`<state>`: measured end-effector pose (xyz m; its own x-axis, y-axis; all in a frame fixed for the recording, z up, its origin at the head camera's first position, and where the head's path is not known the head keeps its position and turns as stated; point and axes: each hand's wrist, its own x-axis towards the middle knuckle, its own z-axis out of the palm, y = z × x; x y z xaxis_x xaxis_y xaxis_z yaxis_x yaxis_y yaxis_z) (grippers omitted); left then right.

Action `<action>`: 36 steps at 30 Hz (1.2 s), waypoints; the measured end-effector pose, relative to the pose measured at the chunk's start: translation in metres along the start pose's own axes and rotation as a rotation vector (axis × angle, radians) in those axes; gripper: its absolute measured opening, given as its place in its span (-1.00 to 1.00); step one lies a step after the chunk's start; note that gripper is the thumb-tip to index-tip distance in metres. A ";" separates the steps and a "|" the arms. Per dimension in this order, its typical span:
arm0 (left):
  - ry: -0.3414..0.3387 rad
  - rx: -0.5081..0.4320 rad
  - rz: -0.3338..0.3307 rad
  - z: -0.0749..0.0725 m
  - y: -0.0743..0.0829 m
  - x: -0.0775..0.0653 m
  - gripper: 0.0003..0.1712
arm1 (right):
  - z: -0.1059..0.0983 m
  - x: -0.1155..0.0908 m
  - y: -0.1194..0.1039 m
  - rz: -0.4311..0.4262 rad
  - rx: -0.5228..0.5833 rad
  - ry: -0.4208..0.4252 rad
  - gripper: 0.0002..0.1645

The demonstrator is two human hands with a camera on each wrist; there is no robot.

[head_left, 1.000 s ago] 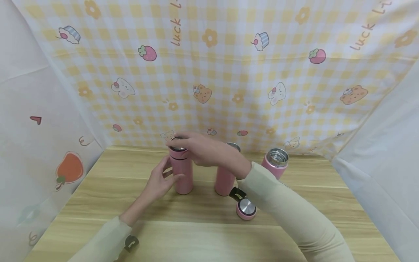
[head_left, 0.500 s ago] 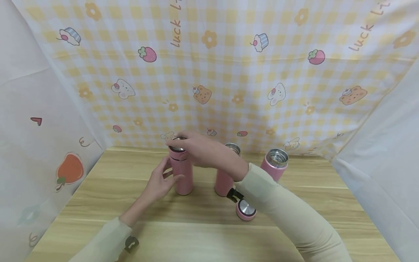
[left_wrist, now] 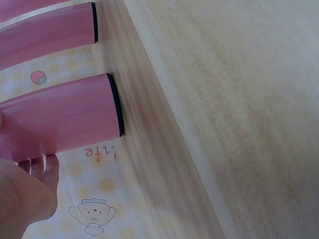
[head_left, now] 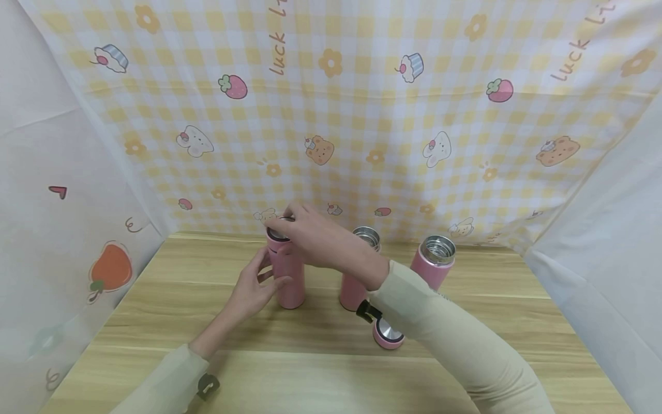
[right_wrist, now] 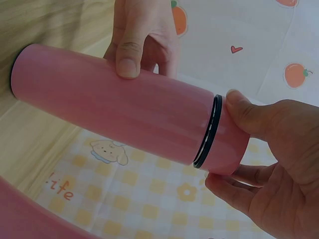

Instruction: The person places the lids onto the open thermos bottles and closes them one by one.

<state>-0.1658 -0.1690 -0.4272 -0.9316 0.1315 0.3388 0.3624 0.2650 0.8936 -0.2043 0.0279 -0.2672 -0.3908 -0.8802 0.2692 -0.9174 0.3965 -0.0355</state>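
A pink thermos (head_left: pixel 291 282) stands upright on the table, at the left of a row. My left hand (head_left: pixel 253 287) holds its body from the left, thumb in front; in the left wrist view, the fingers (left_wrist: pixel 50 174) lie along the side of the thermos (left_wrist: pixel 65 119). On top, my right hand (head_left: pixel 323 236) grips the pink lid (right_wrist: pixel 229 144), thumb on one side and fingers on the other in the right wrist view. A dark ring (right_wrist: pixel 208 132) with a thin light line runs between lid and body.
Two more pink thermoses stand to the right, the middle one (head_left: pixel 354 287) and the right one (head_left: pixel 428 271), both lidless with steel mouths showing. A loose pink lid (head_left: pixel 385 342) lies in front of them, partly behind the right sleeve (head_left: pixel 445 322). A checked cloth (head_left: pixel 351 115) hangs behind the table.
My right hand has turned on the lid, its knuckles rising and the wrist shifting slightly left and down. More of the middle thermos's mouth shows. The left hand and the thermos have stayed put.
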 end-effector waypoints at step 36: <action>-0.015 -0.003 0.006 -0.001 0.001 -0.001 -0.16 | -0.017 0.009 0.007 0.023 0.141 -0.320 -0.12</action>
<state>-0.1639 -0.1695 -0.4262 -0.9289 0.1476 0.3398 0.3679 0.2610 0.8925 -0.2130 0.0268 -0.2490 -0.3952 -0.9174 -0.0478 -0.9005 0.3972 -0.1770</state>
